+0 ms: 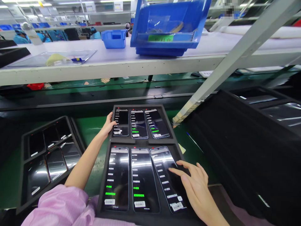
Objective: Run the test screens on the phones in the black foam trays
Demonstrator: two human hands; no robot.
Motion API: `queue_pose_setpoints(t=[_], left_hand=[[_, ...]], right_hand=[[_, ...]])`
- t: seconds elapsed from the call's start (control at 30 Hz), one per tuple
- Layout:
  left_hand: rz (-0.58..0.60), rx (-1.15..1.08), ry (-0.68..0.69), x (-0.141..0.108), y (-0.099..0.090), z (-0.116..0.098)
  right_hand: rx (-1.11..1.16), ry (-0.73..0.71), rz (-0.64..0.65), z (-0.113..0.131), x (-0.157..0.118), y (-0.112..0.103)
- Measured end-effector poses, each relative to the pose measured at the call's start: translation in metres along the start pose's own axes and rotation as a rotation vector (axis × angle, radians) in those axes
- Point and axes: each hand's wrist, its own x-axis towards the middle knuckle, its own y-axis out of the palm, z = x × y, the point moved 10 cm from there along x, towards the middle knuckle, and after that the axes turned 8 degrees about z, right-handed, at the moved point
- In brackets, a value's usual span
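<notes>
Item, black tray (122,141): lies centre, near side, holding six lit phones in two rows of three. I list the near right phone (164,185) as the piece in hand: in the tray's near right corner, set askew, its far end leaning left towards the near middle phone (145,174).

Item, left hand (108,125): closed round the tray's far left edge, thumb over the rim beside the far left phone (123,125).

Item, right hand (194,185): empty, fingers loosely spread, index extended over the near right phone's screen.

Risks, in my judgement: a stray second fingertip could select the wrong menu line, those fingers being so close to the glass. A sideways push could slide the skewed phone into its neighbour. A careless left thumb could trigger the far left screen. A pull on the rim could shift all six, since they seem to lie loose.

Obscured: I cannot tell whether the index fingertip presses or only hovers, nor whether the left thumb touches glass. The right hand covers part of the near right phone's right edge; a white label (177,206) partly hides its lowest line. Glare washes over upper menu lines. The tray's near edge is hard to make out.
</notes>
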Motion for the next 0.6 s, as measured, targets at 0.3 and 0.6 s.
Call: queue_pose_setpoints(t=[0.3,0.6], left_hand=[[0.027,0.000,0.008,-0.007,0.004,-0.001],[0.034,0.101,0.025,-0.012,0.007,-0.007]], right_hand=[[0.004,-0.005,-0.003,-0.002,0.000,0.000],[0.087,0.015,-0.042,0.010,0.003,-0.011]])
